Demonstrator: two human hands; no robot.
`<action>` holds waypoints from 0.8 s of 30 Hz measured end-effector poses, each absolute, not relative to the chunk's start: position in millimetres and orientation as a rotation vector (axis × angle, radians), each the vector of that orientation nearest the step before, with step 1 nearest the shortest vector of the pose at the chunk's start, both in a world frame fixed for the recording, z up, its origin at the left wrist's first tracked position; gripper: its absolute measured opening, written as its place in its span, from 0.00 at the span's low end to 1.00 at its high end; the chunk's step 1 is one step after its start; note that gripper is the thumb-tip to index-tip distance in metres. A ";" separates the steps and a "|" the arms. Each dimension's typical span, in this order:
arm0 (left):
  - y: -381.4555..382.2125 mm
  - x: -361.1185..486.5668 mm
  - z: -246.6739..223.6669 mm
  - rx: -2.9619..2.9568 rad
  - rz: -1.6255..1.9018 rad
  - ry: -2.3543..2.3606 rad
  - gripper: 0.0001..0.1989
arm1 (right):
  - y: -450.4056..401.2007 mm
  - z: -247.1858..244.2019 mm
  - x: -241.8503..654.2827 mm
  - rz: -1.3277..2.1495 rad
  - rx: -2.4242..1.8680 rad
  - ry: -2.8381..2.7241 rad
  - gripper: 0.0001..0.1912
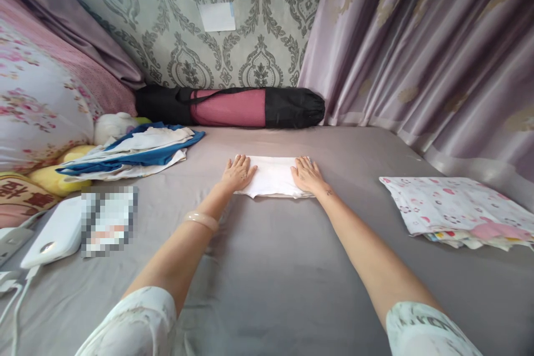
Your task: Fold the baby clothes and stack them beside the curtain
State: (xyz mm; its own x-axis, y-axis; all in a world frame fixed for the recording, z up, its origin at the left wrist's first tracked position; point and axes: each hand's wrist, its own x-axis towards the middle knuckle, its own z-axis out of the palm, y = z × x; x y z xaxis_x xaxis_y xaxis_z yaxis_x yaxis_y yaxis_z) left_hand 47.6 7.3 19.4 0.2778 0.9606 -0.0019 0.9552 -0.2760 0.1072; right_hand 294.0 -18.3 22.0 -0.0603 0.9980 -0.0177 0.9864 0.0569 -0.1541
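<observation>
A white folded garment [273,177], made of cloth, lies flat on the grey bed sheet [283,267] in front of me. My left hand [241,172] rests palm down on its left end, fingers stretched out and pointing away from me. On the right end my right hand [307,174] lies flat in the same way, with its fingers spread. Neither hand grips the cloth. The middle of the garment shows between them, its near edge slightly uneven.
Folded patterned cloths [454,206] lie at the right. A pile of blue and white clothes [137,150] is at the left, behind a white power bank [60,231] with a cable. A black and pink rolled bag [229,107] lies along the wall, beside the curtain [375,39].
</observation>
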 end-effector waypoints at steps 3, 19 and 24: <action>0.9 58.5 23.7 2.465 0.166 1.858 0.31 | -21.4 27.8 284.0 0.169 -2.028 -2.225 0.32; -7.7 73.5 17.3 2.456 0.140 1.760 0.31 | -25.4 24.0 267.9 0.269 -2.024 -2.242 0.30; -10.4 92.1 29.1 2.432 0.205 1.790 0.29 | -27.8 35.0 254.6 0.234 -2.001 -2.229 0.29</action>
